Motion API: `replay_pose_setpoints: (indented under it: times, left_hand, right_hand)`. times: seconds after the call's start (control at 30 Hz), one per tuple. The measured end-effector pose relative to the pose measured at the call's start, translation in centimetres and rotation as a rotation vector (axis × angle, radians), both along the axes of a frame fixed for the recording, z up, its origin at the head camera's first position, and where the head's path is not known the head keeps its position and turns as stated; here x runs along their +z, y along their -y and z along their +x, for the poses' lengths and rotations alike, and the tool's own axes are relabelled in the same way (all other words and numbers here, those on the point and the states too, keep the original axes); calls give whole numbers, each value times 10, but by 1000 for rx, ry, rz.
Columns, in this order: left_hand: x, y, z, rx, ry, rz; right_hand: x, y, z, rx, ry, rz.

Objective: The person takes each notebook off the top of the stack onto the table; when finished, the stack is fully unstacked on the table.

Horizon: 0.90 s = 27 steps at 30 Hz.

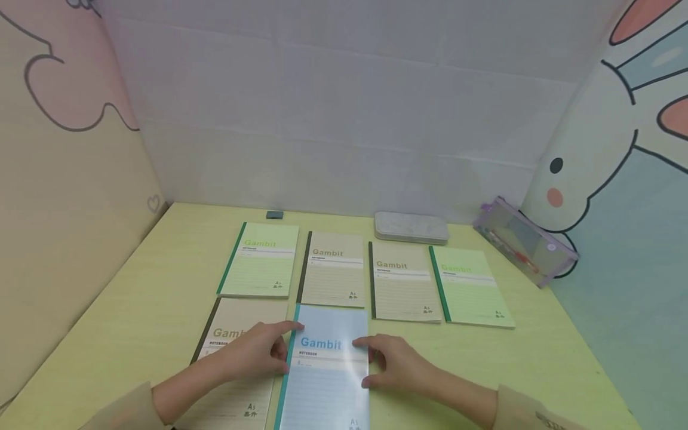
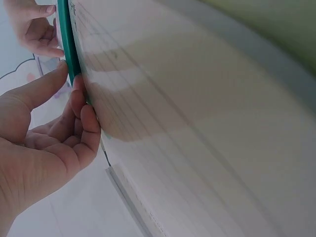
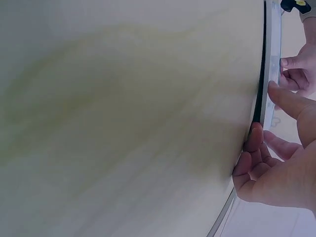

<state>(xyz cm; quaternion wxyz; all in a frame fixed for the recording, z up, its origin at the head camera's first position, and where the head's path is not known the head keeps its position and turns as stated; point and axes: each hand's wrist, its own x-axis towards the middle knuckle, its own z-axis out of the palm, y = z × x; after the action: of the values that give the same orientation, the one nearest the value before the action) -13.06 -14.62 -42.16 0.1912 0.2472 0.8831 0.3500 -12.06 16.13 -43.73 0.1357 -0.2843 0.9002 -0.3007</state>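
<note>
A blue Gambit notebook (image 1: 325,394) with a teal spine lies at the near middle of the table, between both hands. My left hand (image 1: 255,352) grips its spine edge, index fingertip on the cover and thumb at the side. On the opposite edge my right hand (image 1: 395,363) holds it likewise, thumb and index finger at the cover. In the left wrist view the thumb touches the teal spine (image 2: 69,39) with the other fingers curled low. A beige notebook (image 1: 231,400) lies to the left, partly covered by my left forearm.
Behind is a row of notebooks: a green one (image 1: 260,260), a beige one (image 1: 331,269), another beige one (image 1: 405,280) and another green one (image 1: 473,286). Along the back are a dark eraser-sized block (image 1: 275,215), a grey case (image 1: 411,227) and a purple clear pencil pouch (image 1: 527,242).
</note>
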Motion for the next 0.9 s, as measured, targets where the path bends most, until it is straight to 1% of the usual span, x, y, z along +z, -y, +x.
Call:
replay_pose_setpoints:
  times: [0.23,0.37,0.47,0.6,0.67,0.8,0.9]
  left_hand:
    - [-3,-3,-3,6,-26,-49]
    - [-1,-3,-4,8,-52,-67]
    - [5,-1,-7,4,-76,-63]
    - [19,5,-13,11,-92,-57]
    - [24,9,-18,32,-102,-73]
    - [35,17,-27,89,-126,-109]
    - [45,25,-34,117,-154,-104]
  right_hand:
    - [5,2,-5,53,-39,62]
    - [12,2,-9,71,-30,73]
    - [21,3,-12,65,-26,68]
    - [35,4,-19,56,-21,56]
    - [43,5,-23,52,-29,53]
    - [59,9,-32,42,-72,59]
    - [68,13,-40,36,-115,51]
